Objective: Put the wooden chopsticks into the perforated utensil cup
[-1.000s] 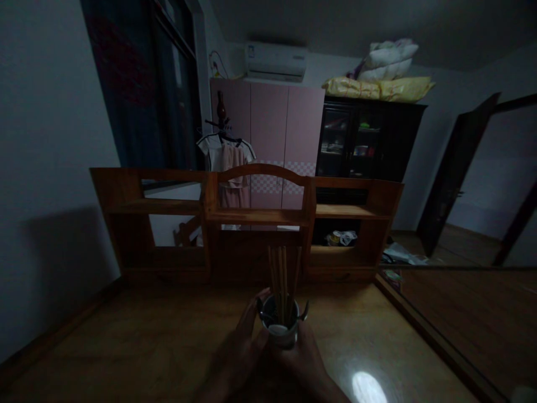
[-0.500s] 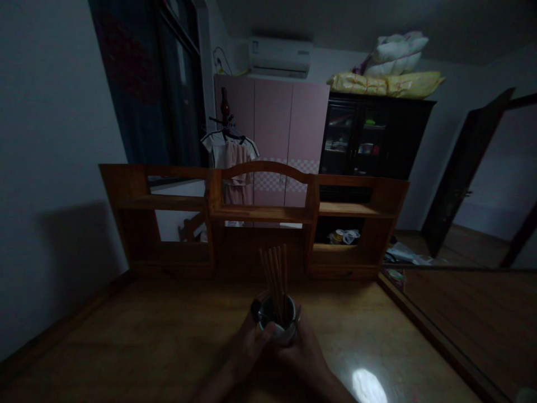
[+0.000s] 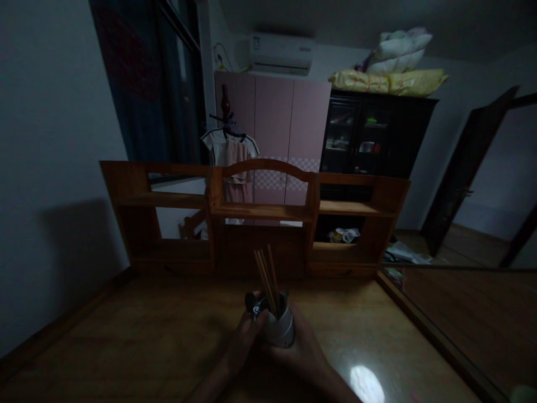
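Note:
Both my hands are around a light grey utensil cup (image 3: pixel 280 331) held above the wooden desk. Several wooden chopsticks (image 3: pixel 268 280) stand up out of it, leaning left. Dark, shiny spoons (image 3: pixel 252 303) lean out over its left rim. My left hand (image 3: pixel 248 329) grips the cup's left side, its thumb at the near rim, close to the spoons. My right hand (image 3: pixel 300 347) wraps round the right side and under the cup. The cup tilts to the left, and its bottom edge shows toward me. The fingers on the far side are hidden.
A wooden shelf unit (image 3: pixel 260 211) stands along the far edge of the desk (image 3: pixel 168 330). A wall (image 3: pixel 54 224) borders the left side, and a raised wooden rim (image 3: pixel 423 330) runs down the right. Bright light reflects off the near right desktop.
The cup has turned and tipped to the left in my hands, showing more of its side. The chopsticks and spoons have swung left with it.

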Available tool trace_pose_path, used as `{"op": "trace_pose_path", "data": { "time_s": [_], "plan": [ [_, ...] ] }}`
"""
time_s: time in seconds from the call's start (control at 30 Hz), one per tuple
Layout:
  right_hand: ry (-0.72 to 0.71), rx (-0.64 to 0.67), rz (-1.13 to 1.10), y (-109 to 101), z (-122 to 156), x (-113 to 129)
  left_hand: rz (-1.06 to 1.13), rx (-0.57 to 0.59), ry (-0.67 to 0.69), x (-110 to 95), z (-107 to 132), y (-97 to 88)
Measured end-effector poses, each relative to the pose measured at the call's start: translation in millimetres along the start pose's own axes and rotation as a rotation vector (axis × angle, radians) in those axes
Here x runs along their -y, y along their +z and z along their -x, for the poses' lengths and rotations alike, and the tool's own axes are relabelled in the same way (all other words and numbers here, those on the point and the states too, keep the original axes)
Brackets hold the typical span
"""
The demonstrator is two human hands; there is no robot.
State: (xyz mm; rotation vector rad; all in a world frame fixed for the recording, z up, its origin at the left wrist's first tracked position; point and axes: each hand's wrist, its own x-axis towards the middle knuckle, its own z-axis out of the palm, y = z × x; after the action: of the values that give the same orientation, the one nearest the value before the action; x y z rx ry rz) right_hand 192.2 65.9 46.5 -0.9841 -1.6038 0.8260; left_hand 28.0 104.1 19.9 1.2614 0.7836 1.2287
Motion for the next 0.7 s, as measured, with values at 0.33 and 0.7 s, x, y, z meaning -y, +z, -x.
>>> {"op": "trace_pose_path", "data": {
  "time_s": [0.33, 0.7],
  "plan": [
    [-0.028, 0.061, 0.109, -7, 0, -12, 0.198, 0.14, -0.13, 5, -14, -8.2],
    [-0.007, 0.164, 0.168, -8, 3, 2, 0.234, 0.21, -0.131, -11, -10, -8.0]
  ]
}}
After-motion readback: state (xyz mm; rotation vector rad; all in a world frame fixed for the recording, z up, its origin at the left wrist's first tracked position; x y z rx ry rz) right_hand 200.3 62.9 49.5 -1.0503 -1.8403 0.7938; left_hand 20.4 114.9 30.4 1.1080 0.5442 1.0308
